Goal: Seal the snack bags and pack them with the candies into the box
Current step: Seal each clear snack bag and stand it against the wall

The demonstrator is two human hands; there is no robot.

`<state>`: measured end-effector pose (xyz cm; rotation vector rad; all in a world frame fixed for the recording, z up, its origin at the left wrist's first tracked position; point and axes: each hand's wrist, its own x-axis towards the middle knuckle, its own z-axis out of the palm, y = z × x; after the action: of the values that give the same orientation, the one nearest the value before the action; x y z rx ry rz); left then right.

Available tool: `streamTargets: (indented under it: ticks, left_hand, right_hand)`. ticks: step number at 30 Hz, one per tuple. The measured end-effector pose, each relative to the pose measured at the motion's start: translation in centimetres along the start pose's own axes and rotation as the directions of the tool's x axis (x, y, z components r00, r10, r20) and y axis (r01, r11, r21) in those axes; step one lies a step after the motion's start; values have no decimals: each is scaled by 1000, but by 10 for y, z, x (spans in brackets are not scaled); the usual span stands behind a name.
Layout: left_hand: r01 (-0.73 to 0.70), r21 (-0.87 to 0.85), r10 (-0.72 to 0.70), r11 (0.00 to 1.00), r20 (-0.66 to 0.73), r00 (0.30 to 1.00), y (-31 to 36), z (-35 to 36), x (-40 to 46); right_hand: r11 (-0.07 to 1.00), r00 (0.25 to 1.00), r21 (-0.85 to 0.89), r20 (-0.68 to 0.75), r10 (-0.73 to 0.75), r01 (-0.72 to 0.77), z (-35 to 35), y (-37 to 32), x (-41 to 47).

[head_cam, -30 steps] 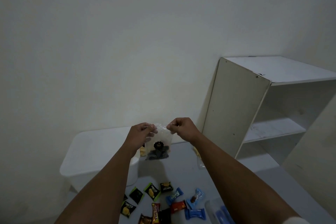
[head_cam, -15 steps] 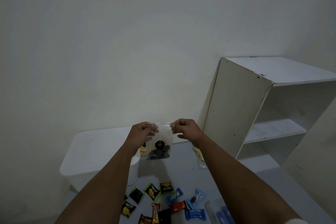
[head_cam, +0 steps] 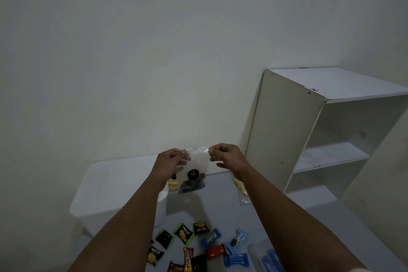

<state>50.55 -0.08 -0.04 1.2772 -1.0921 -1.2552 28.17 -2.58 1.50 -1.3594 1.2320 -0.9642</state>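
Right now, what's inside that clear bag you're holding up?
The clear bag, pinched at its top by the left hand and right hand, holds dark round snacks at the bottom. A black label covers some; their count is unclear.

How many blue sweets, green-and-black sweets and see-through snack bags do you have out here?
Blue candies: 3
Green-and-black candies: 4 plainly in view
Clear snack bags: 3
Total: 10

A white box [head_cam: 123,185] stands at the table's [head_cam: 220,210] left and a shelf unit [head_cam: 284,130] at its right, leaving a bare lane between them. Scattered candies [head_cam: 194,243] crowd the near edge, and a snack bag [head_cam: 241,187] lies along the lane's right side.
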Motion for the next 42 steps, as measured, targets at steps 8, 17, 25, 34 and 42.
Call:
streamTargets:
  ticks: [8,17,25,34,42]
  left_hand:
    - [1,6,-1,1000,5,1000,1,1,-2]
    - [0,-2,0,1000,-2,1000,5,3,-5]
    - [12,2,-12,1000,39,999,-4,11,-9]
    - [86,-21,-85,996,17,996,-44,50,8]
    - [243,-15,-241,970,81,967,-83,90,28]
  right_hand:
    - [999,999,-18,3,-49,49,2,-1,-1]
    - [993,993,-20,-11,-117,117,11,-4,-3]
    - [993,994,-42,-21,-108,107,14,9,-2]
    - [993,993,-4,6,120,-120,-20,48,-21]
    - [943,944,49,18,328,-329,-57,105,-1]
